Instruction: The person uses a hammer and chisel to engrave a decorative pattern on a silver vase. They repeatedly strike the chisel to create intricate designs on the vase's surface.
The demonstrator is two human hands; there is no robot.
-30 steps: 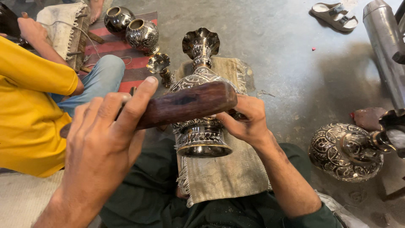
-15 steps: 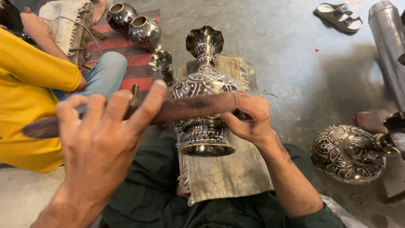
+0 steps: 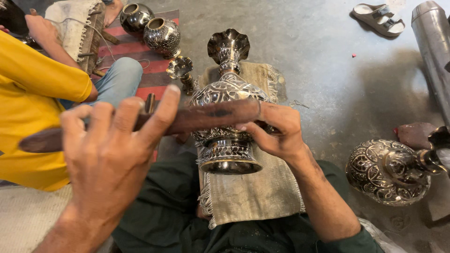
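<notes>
Since a second ago, the dark wooden stick (image 3: 187, 122) has slid leftward across the engraved metal vase (image 3: 228, 117); its thick end, which then covered the vase's belly, now lies thinner over it, and its far tip pokes out past the left hand (image 3: 110, 154). That hand's fingers are curled over the stick, gripping it. The right hand (image 3: 276, 133) holds the stick's other end, fingers pinched around it and pressed against the vase's side.

The vase lies on its side on a frayed beige cloth (image 3: 255, 192) spread over the person's lap, flared scalloped mouth pointing away, round foot toward the camera. Its belly and foot ring already carry dense leaf-and-scroll engraving, bright silver on dark ground, so the work looks well advanced; which parts remain unfinished I cannot tell.

Another engraved vase (image 3: 386, 171) of like pattern lies on the grey concrete floor (image 3: 328, 61) to the right. Two round engraved pots (image 3: 150, 26) sit on a red striped mat (image 3: 131, 51) ahead, beside a co-worker in a yellow sleeve (image 3: 42, 77).
</notes>
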